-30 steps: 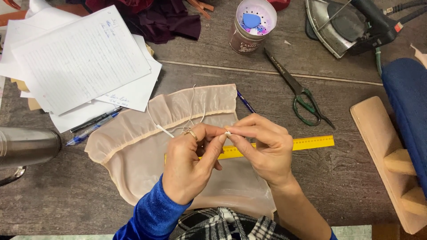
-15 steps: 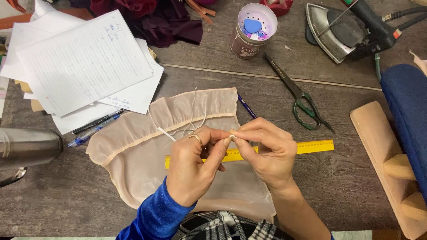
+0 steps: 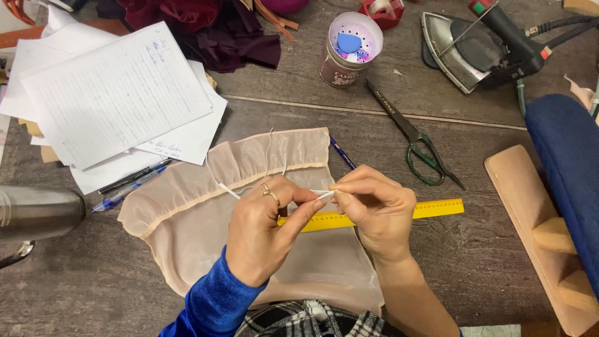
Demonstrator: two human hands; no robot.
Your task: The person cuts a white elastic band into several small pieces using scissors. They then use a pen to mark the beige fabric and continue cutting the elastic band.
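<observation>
Nearest the camera, a plaid garment edge (image 3: 312, 321) and a blue sleeve (image 3: 215, 302) run up to the left hand (image 3: 265, 234), ring on 1 finger, thumb and forefinger closed on a thin white elastic strip (image 3: 321, 194). The right hand (image 3: 374, 209) meets it from the other side, fingertips pinched shut on the same strip end; whether a needle or pin is in that pinch, cannot tell. Both hands sit over a piece of sheer peach fabric (image 3: 187, 206) with a gathered upper edge, spread flat on the wooden table (image 3: 87, 287); more white strip trails up across the gathers. A yellow ruler (image 3: 437, 208) lies under the hands, partly covered. Step in hand, by my reading: working the elastic end at the gathered edge. Next move calls for steady tension and fine fingertip control. Further off: scissors (image 3: 415, 140), a blue pen (image 3: 342, 153), loose papers (image 3: 118, 93), a tin of small items (image 3: 346, 50), an iron (image 3: 480, 43), dark red cloth (image 3: 206, 25).
</observation>
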